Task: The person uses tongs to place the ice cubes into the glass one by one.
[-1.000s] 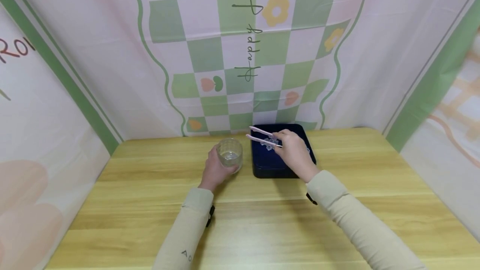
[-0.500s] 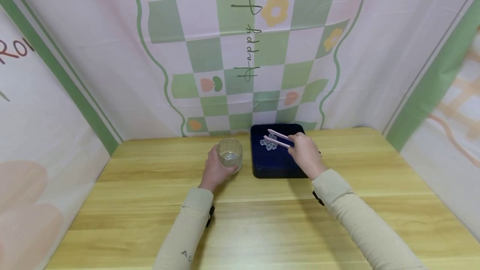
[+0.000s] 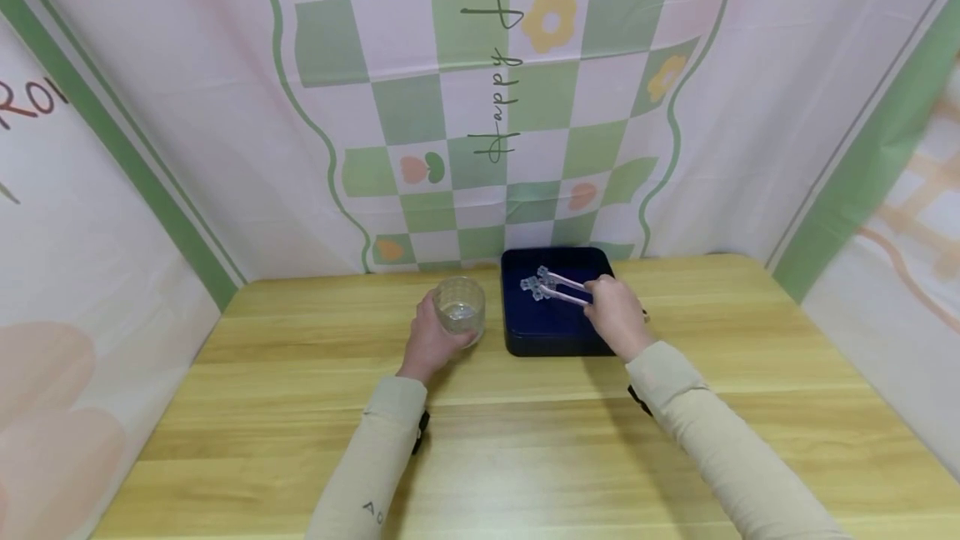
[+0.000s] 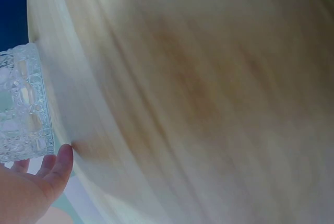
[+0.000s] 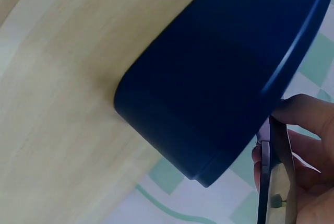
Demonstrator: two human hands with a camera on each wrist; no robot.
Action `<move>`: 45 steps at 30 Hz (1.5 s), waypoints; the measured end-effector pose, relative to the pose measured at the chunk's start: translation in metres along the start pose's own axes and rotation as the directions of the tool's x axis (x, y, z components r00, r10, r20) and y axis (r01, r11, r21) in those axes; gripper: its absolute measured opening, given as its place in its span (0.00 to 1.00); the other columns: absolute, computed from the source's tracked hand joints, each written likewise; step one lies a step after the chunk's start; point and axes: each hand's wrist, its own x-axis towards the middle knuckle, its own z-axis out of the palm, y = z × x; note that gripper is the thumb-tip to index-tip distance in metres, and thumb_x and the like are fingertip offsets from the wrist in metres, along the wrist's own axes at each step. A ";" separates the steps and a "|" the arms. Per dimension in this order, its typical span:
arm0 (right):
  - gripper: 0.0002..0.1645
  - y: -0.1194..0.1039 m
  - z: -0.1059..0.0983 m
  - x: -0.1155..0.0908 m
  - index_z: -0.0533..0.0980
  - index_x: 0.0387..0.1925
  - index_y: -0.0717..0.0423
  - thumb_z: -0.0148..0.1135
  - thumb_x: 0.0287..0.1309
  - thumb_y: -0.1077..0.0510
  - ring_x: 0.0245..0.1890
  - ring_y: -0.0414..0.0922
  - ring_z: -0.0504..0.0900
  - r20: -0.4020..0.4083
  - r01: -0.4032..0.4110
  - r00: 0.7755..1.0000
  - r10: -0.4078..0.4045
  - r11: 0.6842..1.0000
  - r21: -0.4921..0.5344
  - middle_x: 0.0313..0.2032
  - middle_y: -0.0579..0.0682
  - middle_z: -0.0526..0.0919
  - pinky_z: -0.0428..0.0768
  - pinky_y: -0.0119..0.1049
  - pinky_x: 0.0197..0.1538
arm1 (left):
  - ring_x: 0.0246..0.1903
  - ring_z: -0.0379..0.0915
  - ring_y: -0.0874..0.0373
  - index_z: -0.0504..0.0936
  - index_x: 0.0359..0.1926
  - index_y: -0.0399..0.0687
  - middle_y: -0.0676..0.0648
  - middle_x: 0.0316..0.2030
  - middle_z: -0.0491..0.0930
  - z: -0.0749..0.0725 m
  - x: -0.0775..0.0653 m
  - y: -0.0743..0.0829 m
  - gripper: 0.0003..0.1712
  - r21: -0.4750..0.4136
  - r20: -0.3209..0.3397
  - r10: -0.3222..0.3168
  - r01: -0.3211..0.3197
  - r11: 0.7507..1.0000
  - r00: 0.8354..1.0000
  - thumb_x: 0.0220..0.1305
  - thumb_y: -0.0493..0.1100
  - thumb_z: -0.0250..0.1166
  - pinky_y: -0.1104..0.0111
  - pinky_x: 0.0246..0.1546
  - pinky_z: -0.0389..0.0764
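My left hand (image 3: 433, 338) curls round the side of a clear glass (image 3: 461, 308) standing on the table; the left wrist view shows the glass's patterned wall (image 4: 23, 104) beside the fingers. In my right hand (image 3: 617, 315) is a pair of tongs (image 3: 567, 299) with pink-white arms, gripped near the back. Their tips reach down to a small cluster of clear ice-like cubes (image 3: 531, 283) in a dark blue tray (image 3: 551, 344). Whether a cube sits between the tips is too small to tell. In the right wrist view the tray's outer wall hides the cubes.
The tray stands at the back of the wooden table (image 3: 487, 457), just right of the glass. Behind it hangs a checked green and white cloth (image 3: 480, 107), close to the table's far edge. More cloth hangs at both sides.
My right hand with the tongs first drew right, away from over the cubes. Then the tips came down among them. The left hand and glass stayed put.
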 end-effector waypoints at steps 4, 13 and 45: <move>0.18 0.000 0.002 -0.001 0.80 0.43 0.73 0.67 0.47 0.68 0.38 0.61 0.81 0.033 -0.004 0.999 0.005 1.000 -0.010 0.36 0.67 0.82 0.82 0.52 0.44 | 0.64 0.62 0.39 0.52 0.71 0.45 0.38 0.65 0.63 0.000 -0.001 0.000 0.57 -0.004 0.001 -0.007 0.007 1.000 1.000 0.45 0.49 0.76 0.45 0.63 0.70; 0.14 0.000 0.007 -0.002 0.81 0.39 0.71 0.68 0.47 0.69 0.35 0.59 0.81 0.036 0.012 0.999 -0.011 0.999 -0.033 0.33 0.65 0.82 0.82 0.51 0.41 | 0.64 0.62 0.39 0.52 0.71 0.45 0.38 0.65 0.63 0.000 0.000 0.000 0.58 -0.004 0.005 -0.010 0.010 1.000 1.000 0.45 0.50 0.76 0.45 0.61 0.71; 0.16 0.004 0.009 -0.003 0.81 0.40 0.71 0.67 0.45 0.69 0.37 0.60 0.82 0.065 -0.008 0.998 0.008 1.000 0.000 0.35 0.66 0.83 0.82 0.51 0.42 | 0.64 0.62 0.38 0.53 0.71 0.44 0.38 0.65 0.64 -0.002 -0.003 0.003 0.57 -0.017 -0.001 -0.003 0.003 1.000 1.000 0.44 0.49 0.76 0.43 0.62 0.70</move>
